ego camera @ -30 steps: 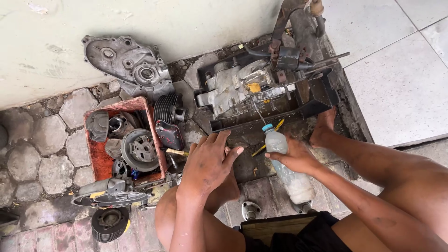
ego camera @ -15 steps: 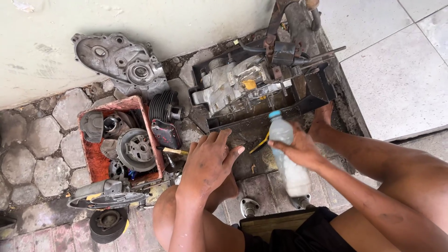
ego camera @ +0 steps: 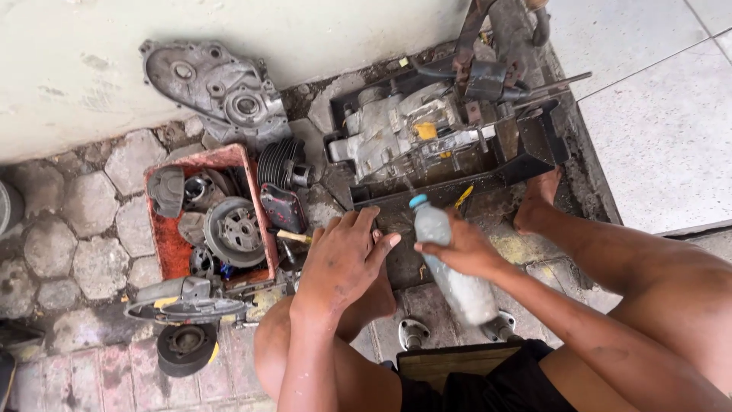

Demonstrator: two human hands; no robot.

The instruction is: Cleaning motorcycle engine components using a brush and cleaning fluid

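Gripping a soft, light plastic bottle (ego camera: 451,263) around its middle with the right hand (ego camera: 463,249); likely slippery, easily squashed. Left hand (ego camera: 345,255) open, fingers spread flat, holding nothing.

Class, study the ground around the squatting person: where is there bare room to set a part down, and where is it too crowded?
Free: the white floor tiles right of the black tray, and the cobbles left of the red tray. Crowded: the red tray, the strip between the trays, and the ground under the left hand and the right hand holding the plastic bottle.
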